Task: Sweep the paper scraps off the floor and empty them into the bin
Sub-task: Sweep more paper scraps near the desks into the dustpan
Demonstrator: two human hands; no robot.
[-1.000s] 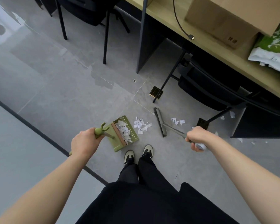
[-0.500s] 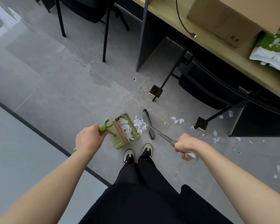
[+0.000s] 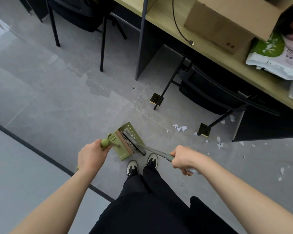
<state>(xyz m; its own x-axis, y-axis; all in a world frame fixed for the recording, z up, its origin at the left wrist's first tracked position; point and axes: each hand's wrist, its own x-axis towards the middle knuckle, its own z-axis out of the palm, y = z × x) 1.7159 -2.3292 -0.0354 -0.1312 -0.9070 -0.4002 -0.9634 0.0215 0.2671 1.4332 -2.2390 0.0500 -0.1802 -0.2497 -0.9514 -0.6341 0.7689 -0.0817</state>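
My left hand grips the green handle of an olive dustpan that stands on the grey floor just ahead of my shoes. My right hand grips the grey handle of a broom, whose head lies across the mouth of the dustpan, over the scraps inside. White paper scraps lie on the floor to the right, and more scraps are scattered by the chair's foot and further right. No bin is in view.
A black chair is tucked under the wooden desk at right, its feet among the scraps. Another chair stands at the back left. A cardboard box and bags sit on the desk. A dark floor strip runs diagonally at left.
The broom head has swept left, from the floor right of a small scrap pile into the dustpan's mouth, pushing that pile in. My right hand followed leftward; the dustpan stayed put.
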